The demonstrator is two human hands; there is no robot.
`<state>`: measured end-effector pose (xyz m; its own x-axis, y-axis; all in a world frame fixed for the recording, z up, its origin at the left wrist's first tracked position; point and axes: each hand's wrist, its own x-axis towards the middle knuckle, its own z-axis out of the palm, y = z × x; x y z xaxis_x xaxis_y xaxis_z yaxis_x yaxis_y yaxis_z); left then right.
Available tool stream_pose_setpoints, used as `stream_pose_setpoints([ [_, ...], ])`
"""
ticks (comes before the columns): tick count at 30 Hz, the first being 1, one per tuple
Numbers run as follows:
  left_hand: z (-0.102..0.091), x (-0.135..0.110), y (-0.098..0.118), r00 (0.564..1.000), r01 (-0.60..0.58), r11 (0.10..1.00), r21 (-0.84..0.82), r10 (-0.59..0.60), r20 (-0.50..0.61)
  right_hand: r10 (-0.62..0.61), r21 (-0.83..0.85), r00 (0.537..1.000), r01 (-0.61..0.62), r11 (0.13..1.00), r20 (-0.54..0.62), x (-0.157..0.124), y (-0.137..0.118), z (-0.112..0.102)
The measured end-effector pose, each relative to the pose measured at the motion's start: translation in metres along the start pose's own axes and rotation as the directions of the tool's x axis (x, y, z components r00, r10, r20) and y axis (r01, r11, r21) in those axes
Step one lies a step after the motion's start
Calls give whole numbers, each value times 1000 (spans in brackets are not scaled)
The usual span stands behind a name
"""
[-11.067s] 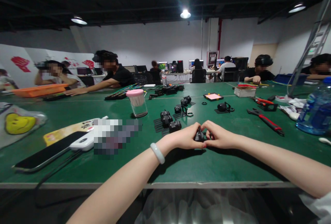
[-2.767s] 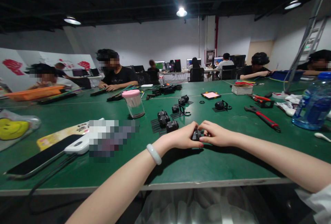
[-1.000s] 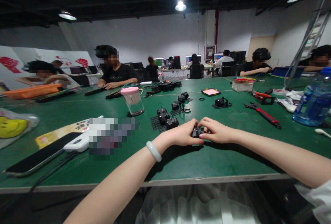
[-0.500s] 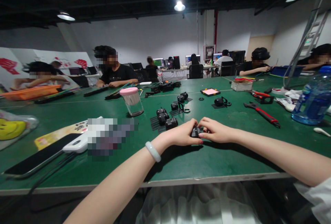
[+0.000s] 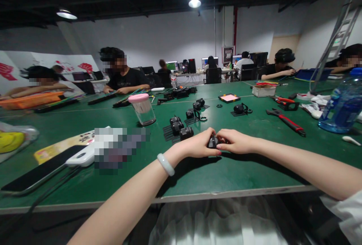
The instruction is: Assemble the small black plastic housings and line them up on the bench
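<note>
My left hand (image 5: 196, 145) and my right hand (image 5: 235, 142) meet on the green table (image 5: 198, 177), both closed around one small black part (image 5: 212, 141) held between the fingertips. Most of that part is hidden by my fingers. A pale bangle sits on my left wrist. Just left of my hands lie several similar black parts (image 5: 178, 127) on flat black comb-like pieces, with more black parts (image 5: 195, 110) farther back.
A clear jar with a pink lid (image 5: 143, 108), a phone (image 5: 42, 169), a red-handled wrench (image 5: 285, 121) and a blue water bottle (image 5: 343, 105) stand around. Other people sit at the table's far side and left and right ends.
My hands have kept their grip on the small black part and barely shifted. The view has tilted slightly, and the person across the table drew an outstretched arm back.
</note>
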<state>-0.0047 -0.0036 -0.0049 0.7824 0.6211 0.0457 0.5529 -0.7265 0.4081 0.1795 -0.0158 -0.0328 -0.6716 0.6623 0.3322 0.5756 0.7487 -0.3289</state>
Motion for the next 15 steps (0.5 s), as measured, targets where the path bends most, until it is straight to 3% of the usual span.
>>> stream_pose_setpoints([
  [15,-1,1,3,1000,-3,1000,14,3,22,0,-21,1000,0,1000,18,-1,3,0],
])
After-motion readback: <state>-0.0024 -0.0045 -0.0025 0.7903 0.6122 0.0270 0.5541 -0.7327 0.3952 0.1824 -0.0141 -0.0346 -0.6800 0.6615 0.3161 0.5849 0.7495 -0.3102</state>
